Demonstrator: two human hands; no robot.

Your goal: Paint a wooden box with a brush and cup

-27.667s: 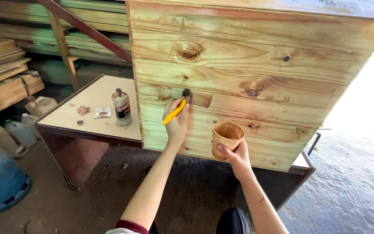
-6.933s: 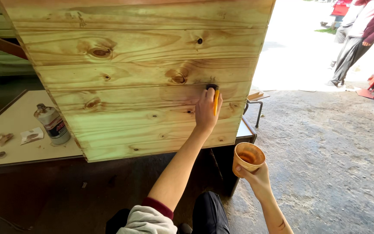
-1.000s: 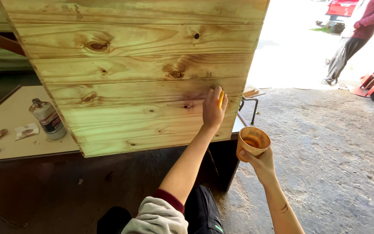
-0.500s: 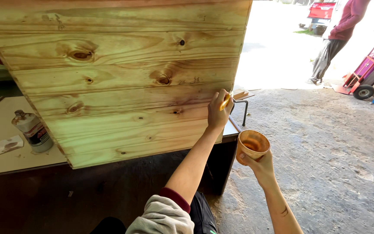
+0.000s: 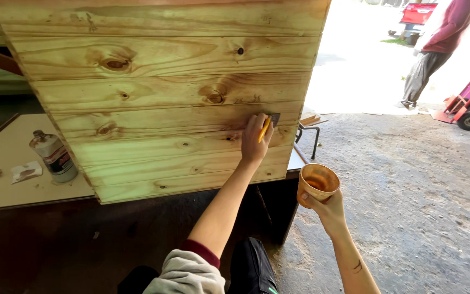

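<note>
Head view: left hand (image 5: 255,142) closed round a yellow-handled brush (image 5: 267,124), bristles pressed on the wooden panel (image 5: 164,103) near its right edge. Right hand (image 5: 327,209) grips a stained cup (image 5: 316,183), held clear of the panel. Planks knotty, glossy. Bottle (image 5: 54,156) stands on the pale surface (image 5: 6,188), left. Person (image 5: 436,49) walks well behind.

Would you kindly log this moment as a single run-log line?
left hand: presses brush to wood panel | right hand: holds cup | bottle on table
</note>
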